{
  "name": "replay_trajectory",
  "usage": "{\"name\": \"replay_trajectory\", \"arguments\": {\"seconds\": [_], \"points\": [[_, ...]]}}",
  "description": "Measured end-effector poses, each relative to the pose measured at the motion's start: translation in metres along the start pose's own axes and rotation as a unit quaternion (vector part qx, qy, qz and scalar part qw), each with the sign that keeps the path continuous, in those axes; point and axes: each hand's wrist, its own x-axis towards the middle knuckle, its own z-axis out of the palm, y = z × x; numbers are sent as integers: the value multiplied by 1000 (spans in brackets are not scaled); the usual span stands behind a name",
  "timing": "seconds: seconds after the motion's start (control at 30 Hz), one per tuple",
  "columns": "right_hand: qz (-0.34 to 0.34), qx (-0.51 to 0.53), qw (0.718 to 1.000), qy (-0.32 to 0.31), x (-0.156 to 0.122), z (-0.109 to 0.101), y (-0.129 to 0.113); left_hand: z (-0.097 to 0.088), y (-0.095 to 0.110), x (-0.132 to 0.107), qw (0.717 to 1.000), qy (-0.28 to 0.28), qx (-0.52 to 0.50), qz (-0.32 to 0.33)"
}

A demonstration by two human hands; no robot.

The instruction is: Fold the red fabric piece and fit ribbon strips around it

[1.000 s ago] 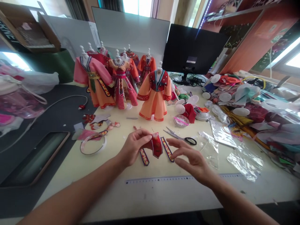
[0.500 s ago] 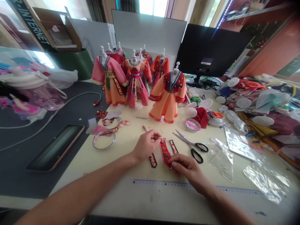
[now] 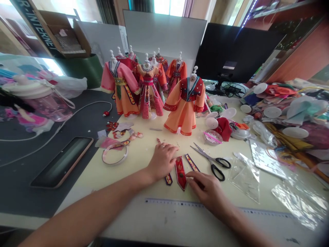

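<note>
pale table (image 3: 133, 219): work surface. orange robe (image 3: 183, 111): on stand, beyond hands. left hand (image 3: 163, 159): fingers bent at red strip's (image 3: 181, 171) upper end; grip cannot be told. right hand (image 3: 208, 190): thumb and forefinger narrow, at strip's right edge; pinch unclear. scissors (image 3: 210, 158): blades parted. red strip: on table, between hands. patterned strips (image 3: 191, 162): one either side.
</note>
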Motion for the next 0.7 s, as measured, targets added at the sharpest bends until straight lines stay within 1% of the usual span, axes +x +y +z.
{"name": "replay_trajectory", "arguments": {"seconds": [0.07, 0.1, 0.13, 0.2, 0.3, 0.4, 0.57, 0.7], "points": [[-74, -66, 993, 62, -1, 1, -1, 0, 0, 0, 1000, -2, -2, -1], [-108, -90, 987, 75, 0, 1, -2, 0, 0, 0, 1000, -1, -2, -2], [-136, -108, 982, 76, 1, 0, -4, 0, 0, 1, 1000, -1, -3, -3], [-173, -133, 975, 50, 5, -2, -8, 0, 0, 1, 1000, -1, -6, -8], [-196, -162, 967, 2, 13, -7, -14, 0, -1, 1, 1000, 2, -14, -13], [-216, -196, 956, -12, 24, -9, -16, -1, -2, 2, 1000, 6, -17, -14], [-267, -240, 933, 19, 37, 0, -10, -2, -3, 2, 1000, 10, -18, -9], [-284, -221, 932, 54, 38, 8, -4, -2, -4, 1, 1000, 23, -15, -6]]}}
